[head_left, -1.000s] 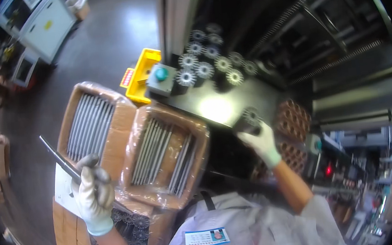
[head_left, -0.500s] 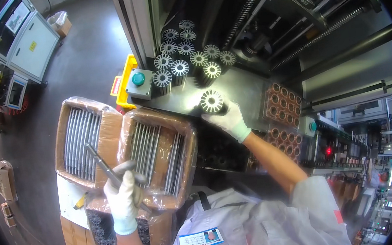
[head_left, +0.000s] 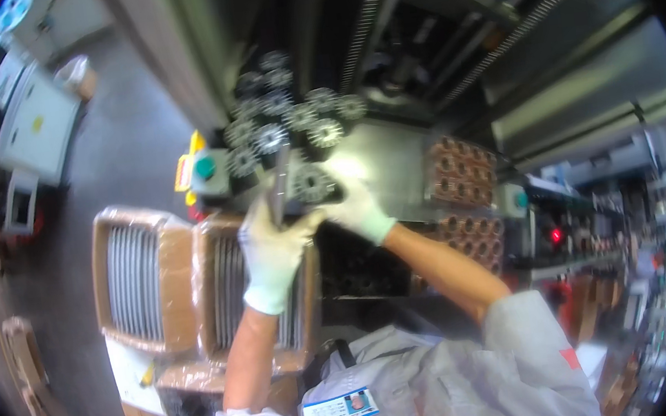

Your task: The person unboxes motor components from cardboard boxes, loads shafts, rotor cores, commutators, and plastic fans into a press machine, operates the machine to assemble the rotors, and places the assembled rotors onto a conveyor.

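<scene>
Both my hands, in white gloves, are close together over the front of the metal work surface. My left hand is closed around a grey metal shaft, which stands steeply upward just left of the slotted round motor core. My right hand grips that core from its right side. The fingers of the two hands almost meet below the core, and motion blurs them. Behind them, several similar slotted cores stand in a cluster.
Boxes of metal shafts lined with plastic stand at the left. A green button box sits at the surface's left edge, beside a yellow bin. Blocks of copper-coloured rings lie at the right. Machine rods rise behind.
My left hand has brought the shaft up from above the boxes to beside the core. My right hand has shifted slightly left with the core. The whole view has turned a little.
</scene>
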A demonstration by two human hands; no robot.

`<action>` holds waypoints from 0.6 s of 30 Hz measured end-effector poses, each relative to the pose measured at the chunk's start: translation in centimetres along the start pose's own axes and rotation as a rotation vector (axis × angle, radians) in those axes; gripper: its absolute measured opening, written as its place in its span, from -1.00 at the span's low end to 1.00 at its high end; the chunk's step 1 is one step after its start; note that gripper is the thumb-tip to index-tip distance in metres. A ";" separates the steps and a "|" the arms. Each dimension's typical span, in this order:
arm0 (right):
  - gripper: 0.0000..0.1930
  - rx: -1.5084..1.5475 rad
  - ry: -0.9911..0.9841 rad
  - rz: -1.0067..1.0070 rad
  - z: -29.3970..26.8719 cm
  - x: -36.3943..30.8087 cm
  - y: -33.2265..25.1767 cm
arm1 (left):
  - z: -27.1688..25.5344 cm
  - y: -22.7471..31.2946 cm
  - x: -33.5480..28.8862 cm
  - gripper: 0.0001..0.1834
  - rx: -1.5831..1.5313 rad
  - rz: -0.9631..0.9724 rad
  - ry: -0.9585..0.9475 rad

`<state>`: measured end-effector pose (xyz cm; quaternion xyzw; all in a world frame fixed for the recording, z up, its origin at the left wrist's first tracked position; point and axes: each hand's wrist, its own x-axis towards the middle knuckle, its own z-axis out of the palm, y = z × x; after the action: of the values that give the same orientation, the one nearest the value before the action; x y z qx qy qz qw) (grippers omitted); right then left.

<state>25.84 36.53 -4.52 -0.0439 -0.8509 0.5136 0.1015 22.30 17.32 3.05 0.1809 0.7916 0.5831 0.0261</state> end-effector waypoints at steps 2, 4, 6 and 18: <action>-0.22 0.174 -0.047 0.079 0.7 0.3 -1.0 | 1.5 -1.5 1.1 -0.28 -0.140 0.062 -0.090; -0.24 0.018 -0.104 -0.086 2.3 1.0 -0.1 | 1.8 -2.0 1.3 -0.32 -0.364 -0.121 -0.114; -0.18 -0.074 -0.211 0.110 1.5 1.1 -2.5 | 1.5 -2.4 1.8 -0.34 -0.274 -0.113 -0.095; -0.50 -0.445 -0.127 0.073 -3.4 0.3 0.8 | 5.2 -5.4 4.5 -0.42 -0.103 -0.116 -0.008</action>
<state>26.23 39.89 -3.66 -0.0634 -0.9457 0.3183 0.0170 18.06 22.15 -2.85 0.1355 0.7695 0.6199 0.0725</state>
